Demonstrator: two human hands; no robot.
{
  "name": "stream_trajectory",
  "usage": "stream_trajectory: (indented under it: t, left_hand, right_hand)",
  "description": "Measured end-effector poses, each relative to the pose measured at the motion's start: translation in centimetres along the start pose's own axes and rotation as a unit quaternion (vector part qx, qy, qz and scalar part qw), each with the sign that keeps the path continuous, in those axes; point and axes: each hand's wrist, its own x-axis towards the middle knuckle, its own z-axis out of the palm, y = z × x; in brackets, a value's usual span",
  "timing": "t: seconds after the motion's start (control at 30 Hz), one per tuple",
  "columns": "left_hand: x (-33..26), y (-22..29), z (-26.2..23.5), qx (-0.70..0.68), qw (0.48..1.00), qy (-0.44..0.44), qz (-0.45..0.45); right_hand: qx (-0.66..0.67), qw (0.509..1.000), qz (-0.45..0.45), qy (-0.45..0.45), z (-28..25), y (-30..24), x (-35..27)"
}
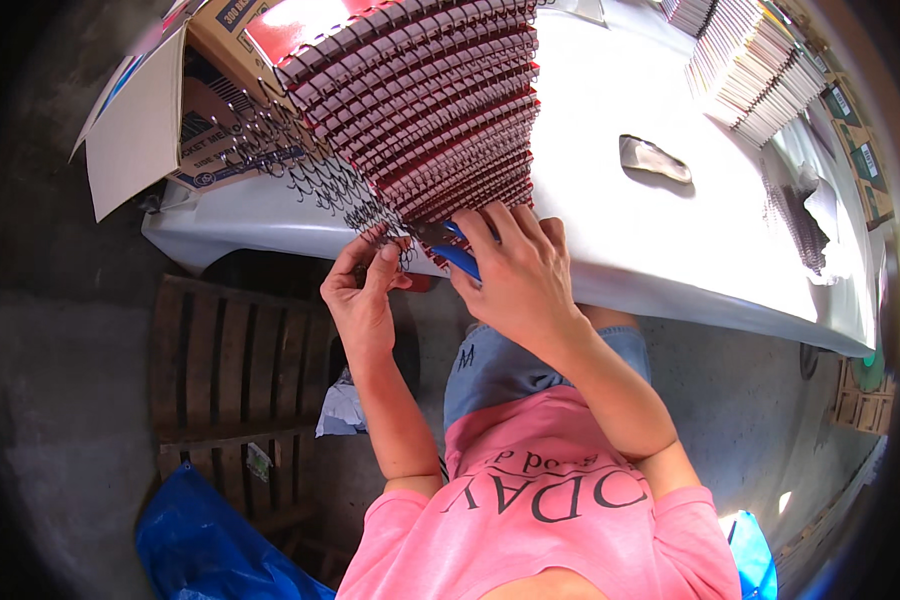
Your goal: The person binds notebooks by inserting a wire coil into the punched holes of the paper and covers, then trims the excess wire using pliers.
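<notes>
A stack of red-edged notebooks with black spiral binding lies at the near side of the table. From its left side stick out several loose black wire coil ends. My left hand is closed, with thumb and fingers pinching a wire coil at the stack's near left corner. My right hand wraps round a pair of blue-handled pliers. Their dark jaws point left, toward the coil beside my left fingertips. Whether the jaws touch the wire I cannot tell.
An opened cardboard box stands left of the stack on the white-covered table. More bound books are piled at the far right. A clear plastic piece lies mid-table. A wooden pallet is below left.
</notes>
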Motion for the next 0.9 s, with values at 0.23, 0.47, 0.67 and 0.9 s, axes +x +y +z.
stream_trajectory:
  t: [0.23,0.47,0.67,0.9]
  left_hand:
    - [-0.2,-0.3,0.4,-0.013,1.000,0.003,0.010]
    - [-0.2,-0.2,-0.9,-0.011,0.999,-0.031,0.012]
    - [0.0,0.0,-0.7,-0.025,0.998,-0.056,0.011]
    - [0.4,-0.2,-0.2,-0.028,0.999,-0.038,0.006]
  right_hand:
    - [0.018,0.997,0.027,-0.071,1.3,1.5,-0.3]
    - [0.040,0.999,-0.005,0.015,-1.0,1.4,-0.3]
    - [0.021,1.000,0.006,0.017,-0.5,0.4,0.4]
    - [0.003,0.999,-0.027,0.044,0.2,0.3,0.5]
